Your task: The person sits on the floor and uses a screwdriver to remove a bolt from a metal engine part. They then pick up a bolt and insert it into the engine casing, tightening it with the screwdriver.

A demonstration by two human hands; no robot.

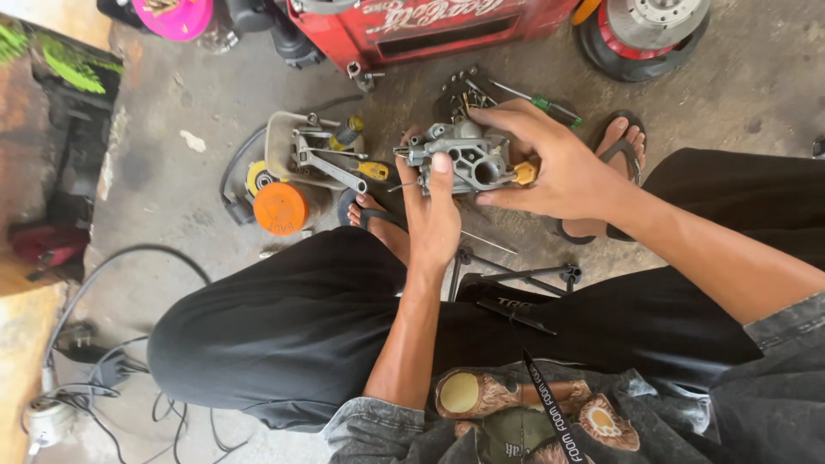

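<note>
Here, landmark: the carburetor body point(464, 159), a grey cast-metal part, was held above the concrete floor point(172, 172), between the person's knees.
Left hand point(432, 215): grasped the carburetor body from below, thumb pressed on its face.
Right hand point(550, 167): clasped the carburetor body's right side and top, fingers curled over it.
Yellow piece point(525, 173): sat at the carburetor body's right edge, against the right palm.
Tool tray point(296, 146): lay left of the carburetor body, holding an adjustable wrench point(331, 167).
Orange lid point(280, 209): lay below-left of the carburetor body, just beside the tray.
Green-handled screwdriver point(550, 107): lay on the floor beyond the carburetor body.
</note>
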